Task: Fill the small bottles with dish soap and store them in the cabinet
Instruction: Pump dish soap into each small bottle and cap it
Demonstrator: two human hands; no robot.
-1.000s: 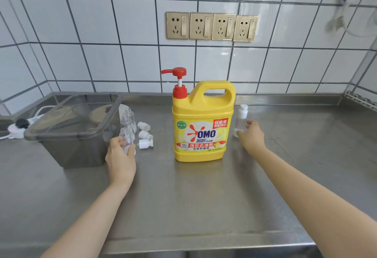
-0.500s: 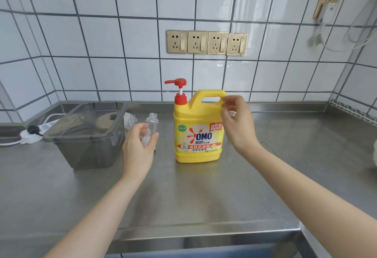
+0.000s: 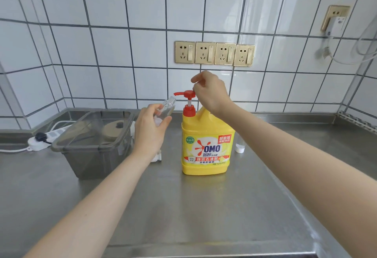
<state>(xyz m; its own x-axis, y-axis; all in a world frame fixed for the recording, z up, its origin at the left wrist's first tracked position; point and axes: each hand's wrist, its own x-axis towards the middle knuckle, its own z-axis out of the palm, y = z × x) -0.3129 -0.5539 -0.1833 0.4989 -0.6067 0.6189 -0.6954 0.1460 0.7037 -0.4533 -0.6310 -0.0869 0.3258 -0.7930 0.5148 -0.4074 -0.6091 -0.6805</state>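
A yellow dish soap jug (image 3: 207,147) with a red pump (image 3: 187,94) stands in the middle of the steel counter (image 3: 204,206). My left hand (image 3: 150,131) holds a small clear uncapped bottle (image 3: 168,108), tilted, its mouth just left of and below the pump spout. My right hand (image 3: 210,92) hovers at the pump head, fingers curled, touching its right side. Another small bottle (image 3: 239,145) stands behind the jug on the right, mostly hidden. White bottle pieces (image 3: 157,156) peek out below my left wrist.
A smoky transparent bin (image 3: 95,147) sits left of the jug, holding a tan round object. A white power strip (image 3: 43,138) with a black plug lies at the far left. Gold wall sockets (image 3: 214,53) line the tiled wall behind.
My left hand lifted a small bottle from the counter up to the pump spout. My right hand left the bottle on the right and rose to the pump head.
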